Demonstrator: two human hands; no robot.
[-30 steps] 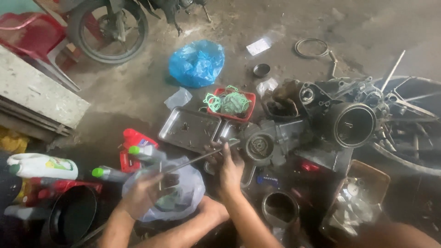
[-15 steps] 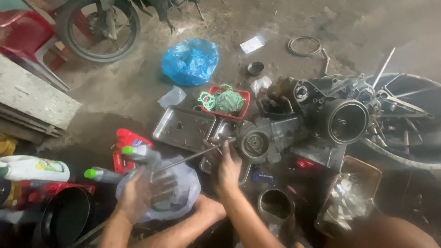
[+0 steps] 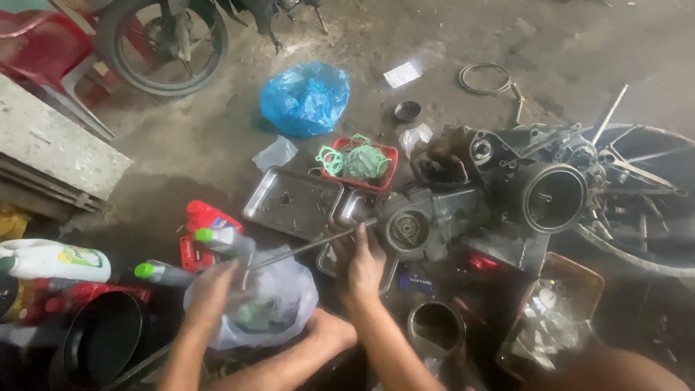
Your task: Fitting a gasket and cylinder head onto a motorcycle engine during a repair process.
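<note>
Head view looks down on a grimy concrete floor (image 3: 181,145) strewn with an engine (image 3: 492,195), metal trays (image 3: 293,203), a blue bag (image 3: 305,98) and a wheel (image 3: 163,40) cut off at the top. The left hand (image 3: 213,293) closes on a long rod (image 3: 311,245) above a clear bag (image 3: 279,304), its fingers blurred. The right hand (image 3: 362,271) lies fingers together near the engine; I cannot tell what it grips.

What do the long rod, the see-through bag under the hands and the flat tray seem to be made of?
Rod, at the left hand: probably steel, thin, straight, grey sheen. Bag: thin clear plastic, crumpled and glossy. Tray: likely stainless or aluminium sheet, dull silver, pressed rim, smudged. The right hand rests near the rod.
</note>
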